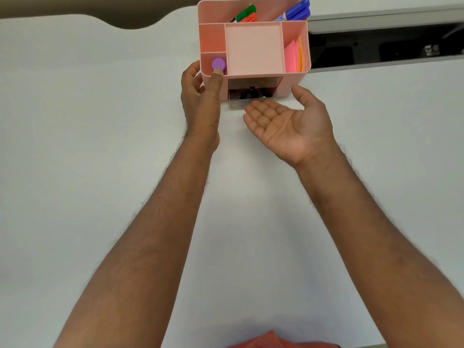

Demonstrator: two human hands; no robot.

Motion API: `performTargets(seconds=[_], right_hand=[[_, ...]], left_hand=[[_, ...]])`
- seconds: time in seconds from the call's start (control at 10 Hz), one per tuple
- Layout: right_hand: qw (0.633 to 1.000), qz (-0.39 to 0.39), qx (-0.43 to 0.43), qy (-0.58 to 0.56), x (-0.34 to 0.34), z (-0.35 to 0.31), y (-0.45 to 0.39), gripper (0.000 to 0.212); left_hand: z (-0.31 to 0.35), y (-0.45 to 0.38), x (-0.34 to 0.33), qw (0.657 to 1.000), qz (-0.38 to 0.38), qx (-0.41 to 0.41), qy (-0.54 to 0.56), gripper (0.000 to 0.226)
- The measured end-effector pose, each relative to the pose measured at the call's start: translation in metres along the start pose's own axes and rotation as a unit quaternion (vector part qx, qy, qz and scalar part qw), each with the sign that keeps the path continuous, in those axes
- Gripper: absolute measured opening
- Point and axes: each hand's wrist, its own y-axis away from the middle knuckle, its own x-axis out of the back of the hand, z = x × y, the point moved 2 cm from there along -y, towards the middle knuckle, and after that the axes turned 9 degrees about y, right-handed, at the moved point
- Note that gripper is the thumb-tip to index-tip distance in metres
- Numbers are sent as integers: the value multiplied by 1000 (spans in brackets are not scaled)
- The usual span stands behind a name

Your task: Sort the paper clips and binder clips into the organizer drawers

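Note:
A pink desk organizer (253,50) stands at the far middle of the white table (75,146). My left hand (200,96) grips its front left corner, thumb on the rim. Low in its front, a clear drawer (247,96) is almost pushed in, with dark binder clips (248,92) visible inside. My right hand (288,121) is palm up with fingers spread, its fingertips just in front of the drawer, holding nothing. I see no loose clips on the table.
The organizer's top compartments hold green and orange markers (247,15), blue markers (296,11), pink and orange sticky notes (292,56) and a purple cap (218,64). Behind it to the right runs a dark gap (376,46) at the table's edge.

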Motion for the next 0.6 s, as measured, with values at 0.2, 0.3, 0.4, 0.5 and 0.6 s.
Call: performTargets(seconds=[0.2, 0.3, 0.4, 0.5, 0.6], right_hand=[[1000, 0, 15, 10, -15, -11, -12, 73], [1000, 5, 15, 18, -11, -10, -14, 71], [997, 18, 33, 62, -2, -3, -16, 62], [974, 79, 64, 204, 6, 1, -15, 50], [860, 172, 161, 453, 19, 6, -5, 47]], left_hand=[[0, 0, 0, 1000, -4, 0, 12, 51], [-1, 0, 0, 1000, -1, 0, 9, 51], [0, -3, -1, 1000, 3, -10, -15, 51], [-5, 2, 0, 995, 11, -42, -84, 56], [-10, 27, 8, 957, 29, -115, -265, 64]])
